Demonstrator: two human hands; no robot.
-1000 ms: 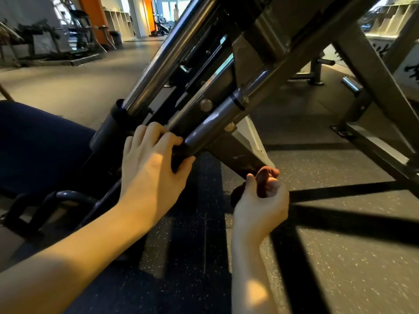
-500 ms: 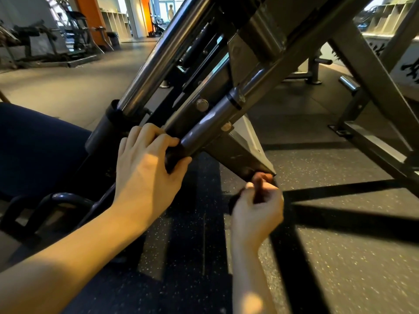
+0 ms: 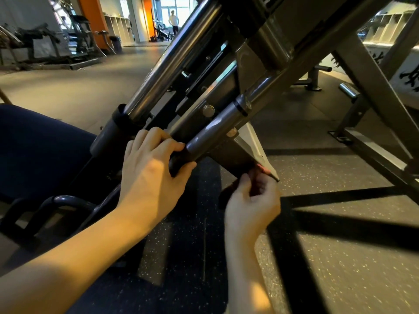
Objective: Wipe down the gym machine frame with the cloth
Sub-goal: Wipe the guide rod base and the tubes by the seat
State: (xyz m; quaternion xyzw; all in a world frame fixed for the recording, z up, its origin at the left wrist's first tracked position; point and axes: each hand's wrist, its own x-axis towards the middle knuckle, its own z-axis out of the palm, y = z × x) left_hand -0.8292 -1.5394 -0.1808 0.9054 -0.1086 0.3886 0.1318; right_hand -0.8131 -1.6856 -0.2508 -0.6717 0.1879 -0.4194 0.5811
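Cloth (image 3: 255, 177) mostly hidden inside right hand (image 3: 251, 207); frame (image 3: 215, 130) cropped.

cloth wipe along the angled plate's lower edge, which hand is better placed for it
Right. The right hand holds the dark cloth at the angled plate's lower corner. The left hand grips the grey tube end, with no cloth.

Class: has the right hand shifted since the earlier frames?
Yes: the right hand with the cloth slid slightly left along the frame plate, uncovering its lower tip.
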